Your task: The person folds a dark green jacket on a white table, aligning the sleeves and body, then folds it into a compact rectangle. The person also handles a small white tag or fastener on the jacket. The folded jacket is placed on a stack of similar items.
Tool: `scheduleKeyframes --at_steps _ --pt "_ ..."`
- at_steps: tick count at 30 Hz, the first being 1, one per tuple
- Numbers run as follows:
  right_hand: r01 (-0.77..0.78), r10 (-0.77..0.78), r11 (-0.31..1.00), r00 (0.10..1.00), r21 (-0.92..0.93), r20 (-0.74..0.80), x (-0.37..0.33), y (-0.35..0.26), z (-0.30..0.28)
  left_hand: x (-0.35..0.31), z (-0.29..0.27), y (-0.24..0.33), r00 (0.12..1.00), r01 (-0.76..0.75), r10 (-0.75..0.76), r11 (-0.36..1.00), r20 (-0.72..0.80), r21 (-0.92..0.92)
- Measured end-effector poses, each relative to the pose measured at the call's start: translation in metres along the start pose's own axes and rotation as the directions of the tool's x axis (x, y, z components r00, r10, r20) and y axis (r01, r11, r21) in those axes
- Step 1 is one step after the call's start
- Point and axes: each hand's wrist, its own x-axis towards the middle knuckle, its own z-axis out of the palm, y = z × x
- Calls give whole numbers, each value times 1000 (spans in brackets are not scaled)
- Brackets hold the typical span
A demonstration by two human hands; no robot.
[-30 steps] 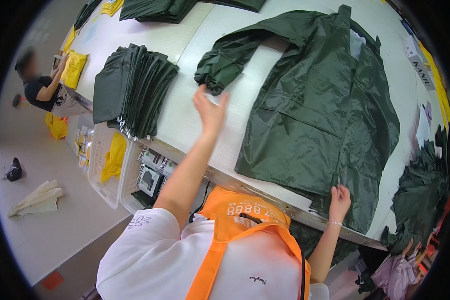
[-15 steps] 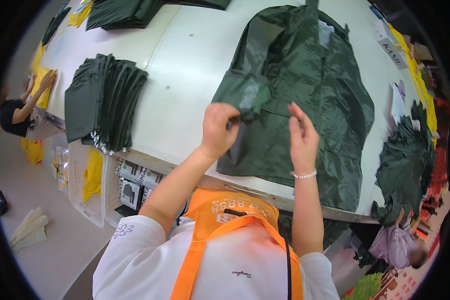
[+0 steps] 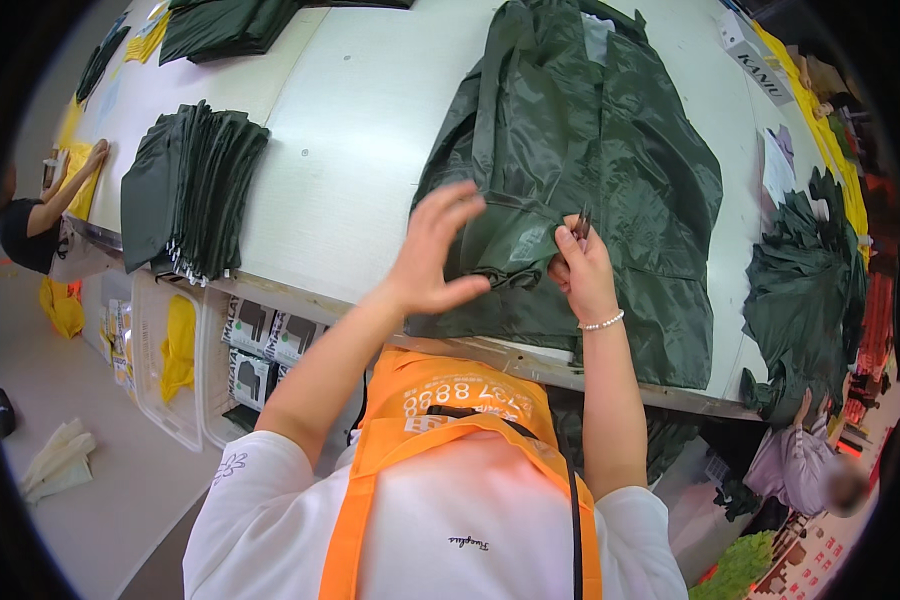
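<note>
A dark green rain jacket [image 3: 635,190] lies spread on the white table in front of me, with its sleeve [image 3: 510,235] folded down across the front. My left hand [image 3: 432,250] is open at the sleeve's left side, fingers spread and nothing in them. At the right edge of the sleeve end, my right hand [image 3: 582,275] is closed on small dark thread snips [image 3: 582,222], their points facing up and away from me. Its thumb and fingertips are against the sleeve fabric or very near it; I cannot tell which.
Left on the white table [image 3: 340,200] stands a stack of folded dark green garments [image 3: 190,190]. Below the table's edge is a white basket [image 3: 210,370] beside packaged goods [image 3: 255,330]. More green fabric [image 3: 805,290] hangs at right. Co-workers handle yellow fabric [image 3: 85,190] at left and green fabric at right.
My left hand has let go of the sleeve end and spread its fingers. The sleeve now lies flatter on the jacket. My right hand has moved in to it, and the snips now show.
</note>
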Motion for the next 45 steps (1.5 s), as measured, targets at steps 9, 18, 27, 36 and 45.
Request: scheduleKeyframes --at_steps 9,18,27,36,45 --pt "-1 9 988 999 157 -54 -18 -16 -20 31 31 -7 950 310 -299 937 88 -163" --pt "-1 8 998 994 -64 109 -25 -37 -32 73 29 40 910 415 -330 757 253 -505" --pt "530 -554 460 798 -712 236 -45 -74 -2 75 37 46 797 570 -533 507 284 -647" --pt "524 -608 356 759 -774 234 -37 -65 -4 84 37 69 768 633 -542 567 340 -527" --pt "428 -525 625 850 -652 55 -29 -65 -7 83 45 76 904 427 -389 797 177 -427"
